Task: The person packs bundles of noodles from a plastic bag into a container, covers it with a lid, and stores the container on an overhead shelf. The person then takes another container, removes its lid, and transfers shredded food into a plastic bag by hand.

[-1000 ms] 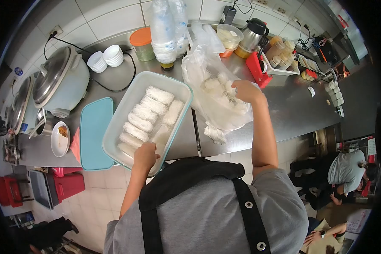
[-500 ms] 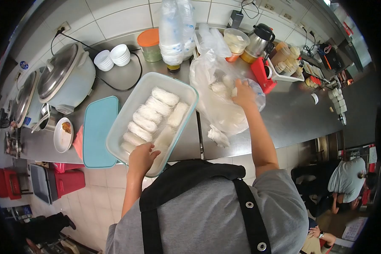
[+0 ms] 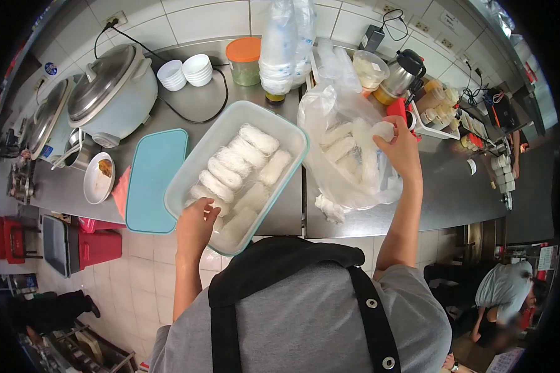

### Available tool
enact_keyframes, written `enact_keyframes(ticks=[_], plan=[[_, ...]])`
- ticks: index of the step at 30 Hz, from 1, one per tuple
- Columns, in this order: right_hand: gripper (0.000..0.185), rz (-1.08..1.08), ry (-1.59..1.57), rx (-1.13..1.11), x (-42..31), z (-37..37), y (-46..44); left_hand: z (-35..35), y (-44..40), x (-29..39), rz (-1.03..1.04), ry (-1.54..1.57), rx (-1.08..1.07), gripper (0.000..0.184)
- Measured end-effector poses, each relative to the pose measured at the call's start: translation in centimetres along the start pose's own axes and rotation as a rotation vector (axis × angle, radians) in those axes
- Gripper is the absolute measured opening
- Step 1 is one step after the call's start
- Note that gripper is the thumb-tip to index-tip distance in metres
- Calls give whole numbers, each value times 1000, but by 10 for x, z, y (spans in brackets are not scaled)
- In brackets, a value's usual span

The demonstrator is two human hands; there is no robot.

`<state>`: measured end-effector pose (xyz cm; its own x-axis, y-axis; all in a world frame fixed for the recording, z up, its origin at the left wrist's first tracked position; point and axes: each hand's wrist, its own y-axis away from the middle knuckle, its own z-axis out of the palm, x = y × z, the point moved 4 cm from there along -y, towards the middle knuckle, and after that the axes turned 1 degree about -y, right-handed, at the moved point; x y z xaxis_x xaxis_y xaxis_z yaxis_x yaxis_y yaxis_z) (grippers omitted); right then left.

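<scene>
A clear plastic tub (image 3: 299,163) with a teal rim stands at a slant in front of me, holding several white bundles of thin noodles (image 3: 236,156). My left hand (image 3: 195,225) reaches over the tub's near left side, fingers bent and slightly apart at the nearest bundles. To the right lies an opened clear plastic bag (image 3: 317,118) with more pale noodle bundles (image 3: 341,149) inside. At the bag's right side, my right hand (image 3: 401,149) pinches a whitish noodle bundle (image 3: 382,130), partly covered by the fingers.
A teal lid (image 3: 155,180) lies left of the tub, beside a white bowl with food scraps (image 3: 98,179). Large cookers (image 3: 121,93) stand farther left. Stacked cups (image 3: 277,68), an orange-lidded jar (image 3: 243,62) and a steel jug (image 3: 404,74) line the back. Another person (image 3: 504,289) is at far right.
My right hand has drawn back from inside the bag toward its right side, with a noodle bundle in its fingers. The bag's mouth is wider. My left hand stays at the tub's near end.
</scene>
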<state>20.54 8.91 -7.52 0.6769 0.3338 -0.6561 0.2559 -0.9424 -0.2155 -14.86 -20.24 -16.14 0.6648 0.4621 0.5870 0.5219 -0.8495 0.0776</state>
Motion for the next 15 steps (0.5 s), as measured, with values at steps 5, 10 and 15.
enact_keyframes(ticks=[5, 10, 15], plan=[[46, -232, 178, 198, -16, -2, 5, 5, 1, 2, 27, 71, -5, 22], [47, -63, -52, 156, -27, -12, -1, 10, -3, 0, 30, 39, -43, 27], [37, -144, -16, 179, -36, -24, 5, 9, -3, -2, 42, -11, -32, 25]])
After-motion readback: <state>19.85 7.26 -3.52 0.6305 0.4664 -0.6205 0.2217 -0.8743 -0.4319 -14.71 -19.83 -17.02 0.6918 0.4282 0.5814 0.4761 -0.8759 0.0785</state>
